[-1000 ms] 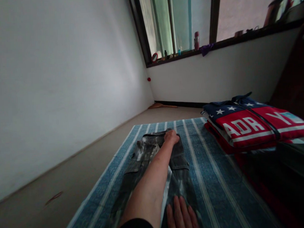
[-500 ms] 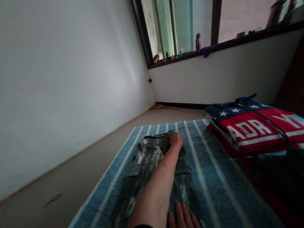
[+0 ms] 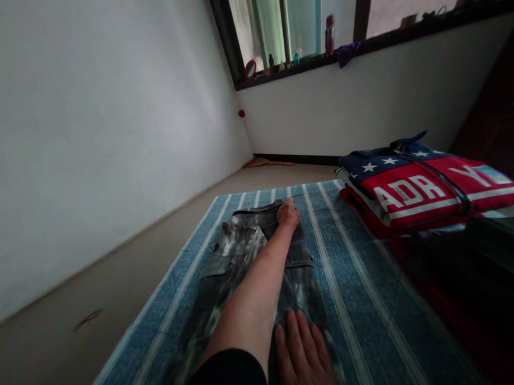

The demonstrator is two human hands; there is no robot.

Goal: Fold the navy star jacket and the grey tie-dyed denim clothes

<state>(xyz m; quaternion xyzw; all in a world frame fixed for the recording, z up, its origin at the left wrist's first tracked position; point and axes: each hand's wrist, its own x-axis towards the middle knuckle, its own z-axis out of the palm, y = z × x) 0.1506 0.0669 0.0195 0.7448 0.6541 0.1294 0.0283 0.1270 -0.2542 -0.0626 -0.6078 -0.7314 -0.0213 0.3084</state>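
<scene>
Grey-green mottled cargo trousers lie lengthwise on a blue striped cloth, waistband at the far end. My left arm stretches forward across them, and my left hand is closed on the right corner of the waistband. Its fingertips are partly hidden by the hand itself. Nearer to me, my right hand rests flat on the right trouser leg, fingers straight and slightly apart. The lower ends of the legs fall out of view beneath my arm and the frame's edge.
A folded stack with a red and navy starred jacket on top sits to the right, dark clothing in front of it. White walls stand left and ahead. Bottles and small items line the window sill.
The whole view has tilted down a little, so things appear higher. My right hand shows more fully on the trouser leg. My left hand stays at the waistband corner.
</scene>
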